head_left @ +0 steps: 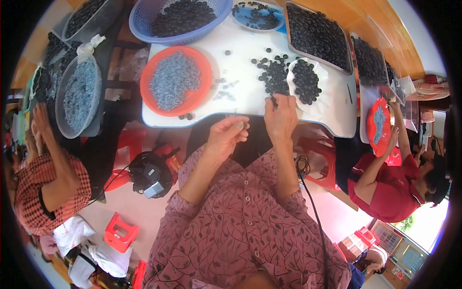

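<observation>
**Small parts near a table edge**

The left hand (226, 135) is held up off the table, just short of its near edge, fingertips pinched together on a tiny part (245, 125) I can barely make out. The right hand (280, 115) rests at the table (240, 58) edge, fingers curled and closed on the nearest of the black caps (275, 77), which lie in a loose heap just beside a second pile on a white cloth (308, 82).

What worries me is the drop. The pinched part hangs over the gap between table and lap, so a slack grip would likely send it to the floor. The loose caps sit near that same edge, and a sweep of the right wrist could roll several off. A few strays (185, 116) already lie at the rim by the orange plate (199, 98) of grey bits. A black cable (308, 192) trails down by the right elbow and could catch a sleeve. The people at either side work at their own trays, well apart.
</observation>
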A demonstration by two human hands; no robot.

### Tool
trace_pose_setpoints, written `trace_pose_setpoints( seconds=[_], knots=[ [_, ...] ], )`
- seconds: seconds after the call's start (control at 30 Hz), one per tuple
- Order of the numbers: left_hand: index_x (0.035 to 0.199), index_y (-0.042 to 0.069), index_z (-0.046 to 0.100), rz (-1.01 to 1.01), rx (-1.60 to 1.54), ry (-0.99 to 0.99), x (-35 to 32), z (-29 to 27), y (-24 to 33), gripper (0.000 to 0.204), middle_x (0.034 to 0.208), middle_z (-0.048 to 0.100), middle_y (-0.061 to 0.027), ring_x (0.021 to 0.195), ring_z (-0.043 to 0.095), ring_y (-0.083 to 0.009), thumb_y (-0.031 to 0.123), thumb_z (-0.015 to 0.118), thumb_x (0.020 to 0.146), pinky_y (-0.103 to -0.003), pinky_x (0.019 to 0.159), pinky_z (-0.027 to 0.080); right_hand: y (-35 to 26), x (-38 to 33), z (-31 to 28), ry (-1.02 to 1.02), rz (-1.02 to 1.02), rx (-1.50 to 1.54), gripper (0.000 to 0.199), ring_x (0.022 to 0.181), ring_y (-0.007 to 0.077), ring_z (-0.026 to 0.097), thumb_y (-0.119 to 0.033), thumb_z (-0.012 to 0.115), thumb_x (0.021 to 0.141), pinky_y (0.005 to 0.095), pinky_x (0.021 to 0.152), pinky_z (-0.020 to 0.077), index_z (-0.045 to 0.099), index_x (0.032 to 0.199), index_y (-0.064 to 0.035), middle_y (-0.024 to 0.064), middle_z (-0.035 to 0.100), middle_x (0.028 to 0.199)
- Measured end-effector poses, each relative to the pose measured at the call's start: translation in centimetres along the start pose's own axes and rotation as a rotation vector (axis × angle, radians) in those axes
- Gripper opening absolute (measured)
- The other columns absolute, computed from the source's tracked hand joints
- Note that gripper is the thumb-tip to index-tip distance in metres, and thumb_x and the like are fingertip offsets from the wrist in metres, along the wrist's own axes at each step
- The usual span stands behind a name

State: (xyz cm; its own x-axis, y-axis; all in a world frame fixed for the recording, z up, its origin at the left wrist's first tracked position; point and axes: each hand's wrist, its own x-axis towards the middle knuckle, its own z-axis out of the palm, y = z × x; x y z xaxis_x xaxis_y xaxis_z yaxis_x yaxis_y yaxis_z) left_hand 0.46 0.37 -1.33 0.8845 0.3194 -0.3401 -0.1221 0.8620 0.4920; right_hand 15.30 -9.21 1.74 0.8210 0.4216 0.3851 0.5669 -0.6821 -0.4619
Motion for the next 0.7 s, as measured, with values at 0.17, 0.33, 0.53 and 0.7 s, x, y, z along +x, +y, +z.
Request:
trace_pose_setpoints(
  seconds=[0.17,0.33,0.53,0.7],
  knots=[
    [0.11,-0.002,0.066,0.011,-0.001,0.007,-0.04,-0.31,-0.11,0.02,0.095,0.068,-0.0089,0.074,0.065,-0.0119,0.007,0.063,0.092,-0.024,0.065,0.055,-0.1,0.33,0.24,-0.064,0.051,-0.026,0.017,0.076,0.0342,0.06,-0.017,0.071,0.08,0.045,0.063,0.0473,0.064,0.092,-0.0079,0.0123,0.055,0.091],
    [0.111,-0.002,0.065,-0.008,0.036,0.026,-0.16,-0.21,0.02,0.021,0.096,0.067,-0.0093,0.076,0.061,-0.013,0.007,0.06,0.094,-0.026,0.066,0.05,-0.44,0.4,-0.01,-0.106,0.07,0.004,0.015,0.077,0.0338,0.06,-0.015,0.071,0.079,0.0441,0.064,0.0477,0.066,0.091,-0.0085,0.0119,0.055,0.091],
    [0.112,-0.002,0.065,-0.007,0.053,0.032,-0.18,-0.14,0.05,0.021,0.096,0.066,-0.0089,0.075,0.061,-0.0119,0.008,0.061,0.094,-0.025,0.066,0.051,-0.33,0.35,0.08,-0.111,0.051,0.022,0.014,0.076,0.0326,0.06,-0.014,0.07,0.078,0.0432,0.064,0.0481,0.068,0.091,-0.0082,0.0112,0.056,0.091],
    [0.112,-0.003,0.065,-0.005,0.05,0.028,-0.21,-0.19,0.0,0.021,0.096,0.066,-0.0085,0.075,0.061,-0.0115,0.008,0.06,0.094,-0.025,0.066,0.051,-0.83,0.39,-0.31,-0.135,0.037,0.026,0.013,0.077,0.0312,0.06,-0.014,0.071,0.079,0.0417,0.065,0.0481,0.068,0.089,-0.0074,0.0107,0.055,0.091]
  ],
)
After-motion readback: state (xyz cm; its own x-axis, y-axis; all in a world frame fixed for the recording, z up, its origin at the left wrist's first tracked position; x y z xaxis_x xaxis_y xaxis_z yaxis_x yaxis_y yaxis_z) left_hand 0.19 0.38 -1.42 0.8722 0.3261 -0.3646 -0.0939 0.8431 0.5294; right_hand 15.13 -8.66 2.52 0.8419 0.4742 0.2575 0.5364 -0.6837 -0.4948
